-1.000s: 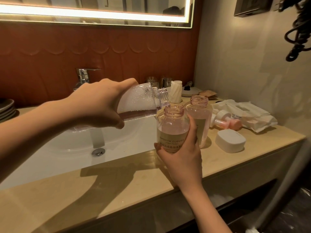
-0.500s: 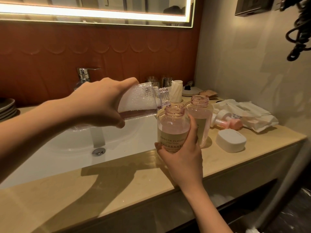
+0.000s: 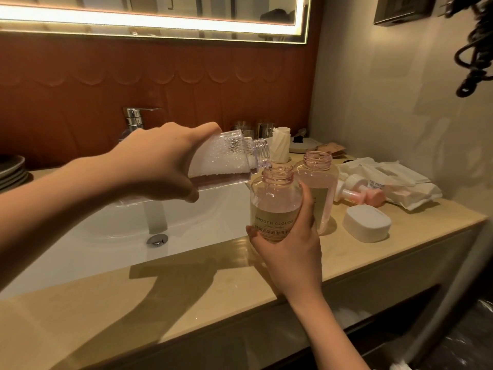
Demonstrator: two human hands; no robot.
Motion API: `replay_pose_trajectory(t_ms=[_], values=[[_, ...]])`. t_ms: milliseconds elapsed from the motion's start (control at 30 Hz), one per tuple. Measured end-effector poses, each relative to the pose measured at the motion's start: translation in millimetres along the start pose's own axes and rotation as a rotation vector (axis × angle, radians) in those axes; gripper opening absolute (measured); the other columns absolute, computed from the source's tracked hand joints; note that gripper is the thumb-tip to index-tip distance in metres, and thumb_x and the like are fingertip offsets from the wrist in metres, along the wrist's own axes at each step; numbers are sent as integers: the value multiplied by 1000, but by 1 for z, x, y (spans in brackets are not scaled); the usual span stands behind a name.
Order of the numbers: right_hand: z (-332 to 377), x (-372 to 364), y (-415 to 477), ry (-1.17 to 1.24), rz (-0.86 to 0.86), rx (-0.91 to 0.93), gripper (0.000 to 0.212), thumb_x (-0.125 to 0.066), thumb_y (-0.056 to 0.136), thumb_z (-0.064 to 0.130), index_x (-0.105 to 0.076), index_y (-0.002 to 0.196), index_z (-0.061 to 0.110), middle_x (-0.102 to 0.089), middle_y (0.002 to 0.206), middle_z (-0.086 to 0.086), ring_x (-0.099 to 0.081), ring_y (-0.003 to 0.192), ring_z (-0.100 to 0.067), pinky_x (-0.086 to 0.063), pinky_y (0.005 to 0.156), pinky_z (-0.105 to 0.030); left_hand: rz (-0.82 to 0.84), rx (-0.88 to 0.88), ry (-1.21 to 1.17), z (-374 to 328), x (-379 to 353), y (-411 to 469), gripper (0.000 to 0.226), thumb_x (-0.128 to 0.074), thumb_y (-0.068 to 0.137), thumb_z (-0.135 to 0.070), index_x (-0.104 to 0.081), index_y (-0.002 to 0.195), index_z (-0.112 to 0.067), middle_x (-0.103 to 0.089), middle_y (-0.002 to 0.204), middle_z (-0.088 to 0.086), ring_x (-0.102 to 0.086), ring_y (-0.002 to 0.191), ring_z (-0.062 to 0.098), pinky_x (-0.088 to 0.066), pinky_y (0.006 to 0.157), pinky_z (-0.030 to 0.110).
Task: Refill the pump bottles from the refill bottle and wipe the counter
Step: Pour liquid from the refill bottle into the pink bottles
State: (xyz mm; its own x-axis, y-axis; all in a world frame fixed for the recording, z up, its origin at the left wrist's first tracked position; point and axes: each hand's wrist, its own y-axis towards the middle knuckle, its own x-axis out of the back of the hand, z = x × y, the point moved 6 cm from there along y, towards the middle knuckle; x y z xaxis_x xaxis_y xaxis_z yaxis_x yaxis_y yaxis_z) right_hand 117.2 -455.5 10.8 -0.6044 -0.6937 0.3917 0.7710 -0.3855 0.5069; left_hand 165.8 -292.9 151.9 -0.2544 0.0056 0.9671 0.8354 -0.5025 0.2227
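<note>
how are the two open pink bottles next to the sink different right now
The labelled bottle is gripped by the right hand; the rear bottle stands unheld on the counter. The refill bottle, tipped by the left hand, has its mouth over the labelled bottle's neck; nothing is over the rear bottle. The labelled bottle's print faces the camera; the rear bottle's label is mostly hidden. Both are upright, clear pink, with pumps off.

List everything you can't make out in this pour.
Head view only:
Refill bottle base: covered by the left hand.
Front pump bottle lower label and bottom: covered by the right hand; small print too blurred.
Liquid stream between the two mouths: too fine to tell.
Plates: cut off by the left edge.
Faucet spout: behind the left hand.
</note>
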Motion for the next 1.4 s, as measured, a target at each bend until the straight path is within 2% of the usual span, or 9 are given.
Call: replay_pose_trajectory(t_ms=[133,267,433,967,1400], values=[[0,0,0,3,1,-4,105,-76,70,41,2,140,49,-24,151,5,-38,131,-23,-47,96,-47,1,7,10,0,0,0,98,-78,71,-31,-14,146,-31,-57,120,6,-55,95,24,-54,72,37],[0,0,0,-1,3,-6,105,-75,70,41,2,140,48,-24,151,5,-39,129,-23,-47,95,-46,1,5,4,-1,-1,0,97,-78,70,-31,-16,145,-32,-58,119,5,-55,91,22,-51,63,31],[0,0,0,-1,8,-11,104,-75,70,42,3,140,49,-25,150,4,-40,128,-24,-47,95,-46,4,12,10,-1,-1,0,100,-78,71,-31,-12,147,-31,-56,123,7,-55,94,23,-52,69,33],[0,0,0,-3,7,-16,103,-75,71,43,2,140,48,-29,148,3,-42,125,-25,-48,93,-48,-6,7,25,0,1,0,99,-79,69,-33,-15,144,-33,-57,122,6,-54,96,24,-54,74,40],[0,0,0,-5,-1,-10,103,-75,70,42,1,141,46,-26,149,4,-40,127,-25,-48,93,-49,-5,6,25,0,1,0,97,-79,69,-32,-17,143,-33,-57,121,6,-55,93,24,-54,70,37]])
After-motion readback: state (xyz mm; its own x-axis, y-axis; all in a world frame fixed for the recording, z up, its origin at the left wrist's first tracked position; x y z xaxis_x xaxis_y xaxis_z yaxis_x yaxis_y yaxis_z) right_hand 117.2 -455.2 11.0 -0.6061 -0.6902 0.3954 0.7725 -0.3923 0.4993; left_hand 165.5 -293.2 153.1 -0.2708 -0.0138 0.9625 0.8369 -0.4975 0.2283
